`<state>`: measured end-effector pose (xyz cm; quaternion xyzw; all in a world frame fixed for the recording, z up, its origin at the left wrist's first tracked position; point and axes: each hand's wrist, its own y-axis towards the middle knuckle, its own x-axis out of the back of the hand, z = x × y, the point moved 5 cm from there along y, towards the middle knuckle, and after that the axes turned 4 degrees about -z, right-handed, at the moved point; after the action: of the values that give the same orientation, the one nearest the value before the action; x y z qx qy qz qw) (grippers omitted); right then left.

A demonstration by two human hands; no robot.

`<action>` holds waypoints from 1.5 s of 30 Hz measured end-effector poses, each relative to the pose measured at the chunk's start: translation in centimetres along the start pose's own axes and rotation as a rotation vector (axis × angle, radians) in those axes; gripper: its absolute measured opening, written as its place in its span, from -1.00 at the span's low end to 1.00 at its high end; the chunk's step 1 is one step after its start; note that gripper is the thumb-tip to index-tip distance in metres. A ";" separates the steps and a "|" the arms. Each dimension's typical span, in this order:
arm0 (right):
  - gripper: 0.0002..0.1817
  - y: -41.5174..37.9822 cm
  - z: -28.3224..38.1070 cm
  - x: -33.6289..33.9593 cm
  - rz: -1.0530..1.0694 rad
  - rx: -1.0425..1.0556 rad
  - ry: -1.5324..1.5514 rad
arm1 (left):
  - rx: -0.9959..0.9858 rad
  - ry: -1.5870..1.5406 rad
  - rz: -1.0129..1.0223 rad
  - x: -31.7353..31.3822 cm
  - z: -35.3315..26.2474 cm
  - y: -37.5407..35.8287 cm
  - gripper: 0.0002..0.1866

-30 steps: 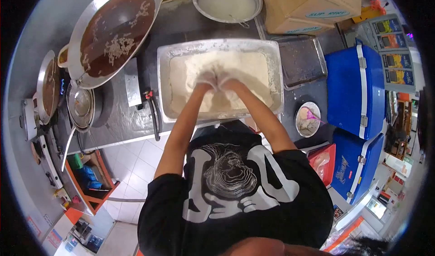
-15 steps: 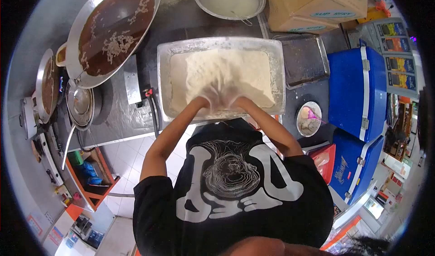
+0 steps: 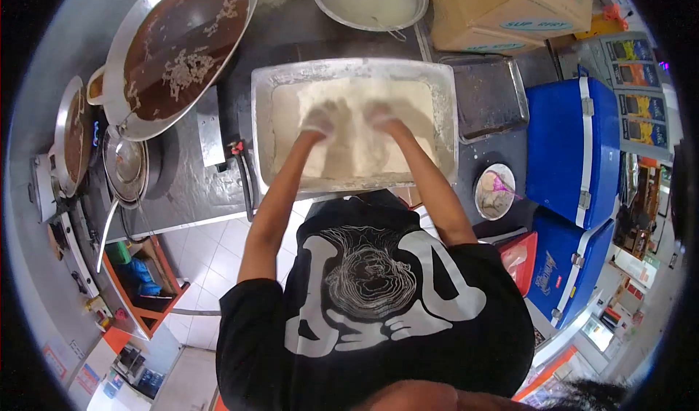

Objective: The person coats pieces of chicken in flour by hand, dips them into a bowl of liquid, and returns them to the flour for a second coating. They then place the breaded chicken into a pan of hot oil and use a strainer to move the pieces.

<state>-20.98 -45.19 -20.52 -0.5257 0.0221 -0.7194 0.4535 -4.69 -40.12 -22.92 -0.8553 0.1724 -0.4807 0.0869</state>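
Note:
A large rectangular metal tub point(image 3: 463, 131) holds a wide layer of pale flour-like powder point(image 3: 357, 138). Over the powder, left of the middle, is my left hand point(image 3: 319, 118), smeared by motion. My right hand point(image 3: 381, 114) hovers level with it a short way to the right, blurred as well. Both hands look dusted with white, and a pale band circles each wrist. Motion hides the fingers.
Upper left, a big wok point(image 3: 171, 65) holds dark brown liquid with pale bits; a strainer point(image 3: 125, 162) sits below it. A bowl of cloudy liquid point(image 3: 370, 0), cardboard boxes point(image 3: 502, 14), a dark tray point(image 3: 484, 94), a small bowl point(image 3: 495, 200) and blue coolers point(image 3: 571, 149) surround the tub.
My hands were close together at the tub's near side. Now they are apart and farther forward over the powder, and the mound between them looks spread flatter.

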 end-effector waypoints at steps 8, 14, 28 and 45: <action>-0.51 -3.7 3.7 -3.2 0.112 0.007 -0.086 | 0.121 0.041 0.017 3.0 -7.5 -5.9 -0.64; -0.47 -6.1 0.6 -9.8 -0.378 0.024 0.080 | -0.077 -0.216 0.006 -4.2 -5.6 -5.2 -0.56; -0.43 -5.9 5.9 -3.0 -0.512 0.226 -0.207 | -0.365 0.576 -0.220 -3.6 -8.2 -3.7 -0.51; -0.76 -4.2 2.4 -2.5 -0.329 -0.226 0.139 | 0.232 -0.029 -0.245 -1.0 -3.8 -3.5 -0.69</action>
<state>-21.65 -40.00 -19.17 -0.5190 0.0479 -0.8111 0.2656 -7.70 -36.45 -20.67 -0.8610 0.0089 -0.4922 0.1280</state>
